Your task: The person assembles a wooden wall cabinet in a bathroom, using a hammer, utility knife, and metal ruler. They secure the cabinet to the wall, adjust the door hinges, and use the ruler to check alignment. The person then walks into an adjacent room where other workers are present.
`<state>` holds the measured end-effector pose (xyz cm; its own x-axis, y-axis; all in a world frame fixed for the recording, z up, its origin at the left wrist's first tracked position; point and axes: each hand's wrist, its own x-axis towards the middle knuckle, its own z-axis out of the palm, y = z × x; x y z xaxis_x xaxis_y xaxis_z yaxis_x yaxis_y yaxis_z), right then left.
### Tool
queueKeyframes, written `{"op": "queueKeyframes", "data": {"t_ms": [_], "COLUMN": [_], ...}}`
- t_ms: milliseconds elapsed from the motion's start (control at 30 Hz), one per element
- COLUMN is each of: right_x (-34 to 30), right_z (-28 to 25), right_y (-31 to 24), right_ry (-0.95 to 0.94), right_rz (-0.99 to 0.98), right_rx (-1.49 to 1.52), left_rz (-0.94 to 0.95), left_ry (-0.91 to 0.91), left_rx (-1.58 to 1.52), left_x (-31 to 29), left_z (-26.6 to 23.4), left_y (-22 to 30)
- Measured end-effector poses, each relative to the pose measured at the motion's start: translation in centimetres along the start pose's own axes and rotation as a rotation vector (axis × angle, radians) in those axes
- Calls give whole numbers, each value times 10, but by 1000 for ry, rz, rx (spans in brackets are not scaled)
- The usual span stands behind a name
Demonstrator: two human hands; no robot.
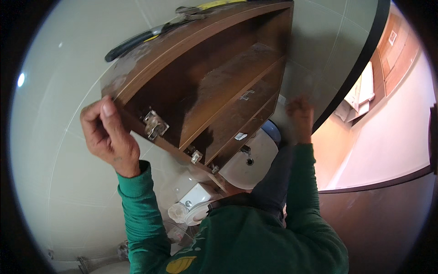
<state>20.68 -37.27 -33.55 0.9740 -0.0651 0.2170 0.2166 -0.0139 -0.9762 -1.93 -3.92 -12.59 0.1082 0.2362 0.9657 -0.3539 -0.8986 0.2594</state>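
A brown wooden wall cabinet (205,50), open at the front with shelves inside, fills the middle. My left hand (112,132) is at its left corner, fingers curled and thumb pressed to the forefinger; anything between them is too small to make out. Beside it on the cabinet's side is a metal hinge (156,124), with a smaller hinge (196,156) farther along. My right hand (300,116) is raised right of the cabinet, before the tiled wall, its fingers curled in. What it may hold is hidden.
On the cabinet top lie a tool with a black and yellow handle (132,45) and a yellow item (219,4). A metal piece (247,95) and a white scrap (240,136) lie on the shelves. Below are a washbasin (251,171) and a toilet (198,212).
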Motion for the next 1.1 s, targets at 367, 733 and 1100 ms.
{"op": "queueKeyframes", "data": {"t_ms": [367,733,1100], "right_x": [24,13,-9], "right_z": [80,51,27], "right_y": [102,69,97], "right_ry": [-191,-185,66], "right_rz": [-173,-126,-173], "right_rx": [-330,-154,-420], "left_rz": [-22,-75,-75], "left_ry": [-131,-90,-116], "left_rx": [-62,-114,-133], "left_x": [0,-10,1], "left_z": [-15,-2,-9], "left_y": [-6,-1,-2]}}
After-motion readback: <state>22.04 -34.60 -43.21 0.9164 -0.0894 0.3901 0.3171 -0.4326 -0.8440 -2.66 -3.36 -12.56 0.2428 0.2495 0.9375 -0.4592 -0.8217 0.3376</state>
